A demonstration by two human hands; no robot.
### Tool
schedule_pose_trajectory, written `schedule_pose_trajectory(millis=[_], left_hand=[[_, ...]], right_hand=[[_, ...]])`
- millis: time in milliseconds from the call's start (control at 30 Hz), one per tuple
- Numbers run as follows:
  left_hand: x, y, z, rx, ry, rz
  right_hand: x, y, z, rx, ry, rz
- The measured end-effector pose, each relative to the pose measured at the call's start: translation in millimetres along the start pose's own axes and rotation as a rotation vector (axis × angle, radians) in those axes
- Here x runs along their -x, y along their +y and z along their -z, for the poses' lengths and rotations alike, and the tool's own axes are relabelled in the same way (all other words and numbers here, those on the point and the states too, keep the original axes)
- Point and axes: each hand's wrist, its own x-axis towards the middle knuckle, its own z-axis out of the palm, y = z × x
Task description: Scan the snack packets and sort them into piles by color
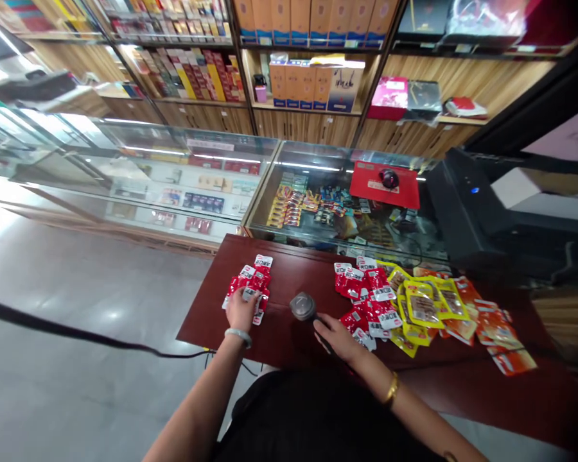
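Two bare hands are seen over a dark red table (289, 273) that stands against a glass display counter (183, 167). The left hand (242, 309) is laid palm down, fingers spread fairly wide, on a small pile of red snack packets (250, 282) near the table's left end; the packets are pressed flat beneath the fingers rather than gripped, and a pale bangle (238, 335) is worn on that wrist. The right hand (338, 339) is closed around the dark handle of a handheld scanner (302, 306), whose rounded grey head is pointed toward the left pile and lies on the table between the two hands; a gold bracelet (392, 389) is worn on this wrist. Just right of the right hand, a larger heap of red packets (366, 292) is spread out, touching the fingers' far side. Beyond it, yellow packets (424, 308) and then orange packets (496, 333) are strewn toward the table's right end, overlapping one another. A black cable (77, 330) is run across the grey floor to the left. Shelves of boxed goods (298, 58) are ranged along the wall behind the counter, and a black device (467, 205) is set at the counter's right end.
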Motion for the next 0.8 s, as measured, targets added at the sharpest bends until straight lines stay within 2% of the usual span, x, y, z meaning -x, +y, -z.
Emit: schedule_pose_trajectory(millis=[100,167,300,433,533,633,700,800], left_hand=[[4.1,16.5,-2.2,-0.155,0.115,-0.089],[12.9,34.7,-14.0,-0.190,0.073,-0.234],[34.7,84.1,-58.7,-0.152,-0.218,-0.527],[50.0,145.8,-112.2,-0.084,-0.463,-0.667],[56.3,191.9,-143.4,-0.149,-0.521,-0.712],[61.3,227.9,-164.1,-0.298,-0.502,-0.655],[64.8,242.1,-173.2,-0.400,-0.494,-0.607],[69.4,246.4,-180.6,-0.465,-0.526,-0.611]], right_hand=[[5.6,5.4,6.2,-0.048,0.038,-0.005],[11.0,10.1,13.4,-0.068,0.074,-0.001],[25.8,18.3,30.7,-0.152,0.174,0.000],[43.2,22.9,50.0,-0.252,0.289,0.031],[54.3,25.8,63.4,-0.307,0.363,0.029],[61.8,28.1,72.8,-0.345,0.409,0.013],[65.0,28.7,76.7,-0.368,0.427,0.004],[68.0,28.3,80.7,-0.394,0.429,0.011]])
